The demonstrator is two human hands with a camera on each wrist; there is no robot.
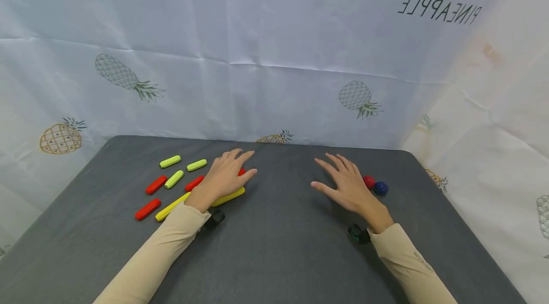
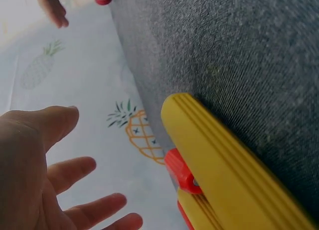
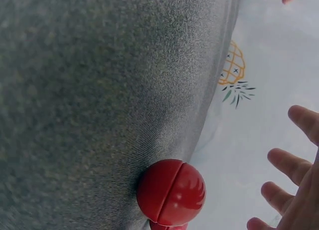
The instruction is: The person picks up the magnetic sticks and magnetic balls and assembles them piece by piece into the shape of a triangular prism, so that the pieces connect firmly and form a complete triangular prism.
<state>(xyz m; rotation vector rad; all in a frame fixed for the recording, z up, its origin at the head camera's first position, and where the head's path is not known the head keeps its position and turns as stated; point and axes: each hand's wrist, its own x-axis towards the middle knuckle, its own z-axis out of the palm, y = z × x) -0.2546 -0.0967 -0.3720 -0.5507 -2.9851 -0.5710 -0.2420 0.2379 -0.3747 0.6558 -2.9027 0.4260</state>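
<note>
My left hand [image 1: 223, 176] hovers with spread fingers over the colored sticks on the left half of the table, holding nothing. Beneath it lie a long yellow stick [image 1: 229, 196] and a red stick [image 1: 194, 183], both partly hidden by the hand. Another long yellow stick [image 1: 173, 206] sits beside the wrist. In the left wrist view, the ridged yellow stick [image 2: 214, 155] lies apart from the fingers, a red piece [image 2: 181, 170] behind it. On the other side, my right hand [image 1: 345, 185] is also held above the cloth with fingers spread, left of a red ball [image 1: 368, 181] and a blue ball [image 1: 381, 188].
Short lime sticks [image 1: 170, 161] and red sticks [image 1: 147, 209] are scattered at the left. Dark grey cloth [image 1: 279, 247] covers the table, and a white pineapple-print curtain [image 1: 257, 94] hangs along the back edge. A grooved red ball [image 3: 171, 192] is close in the right wrist view.
</note>
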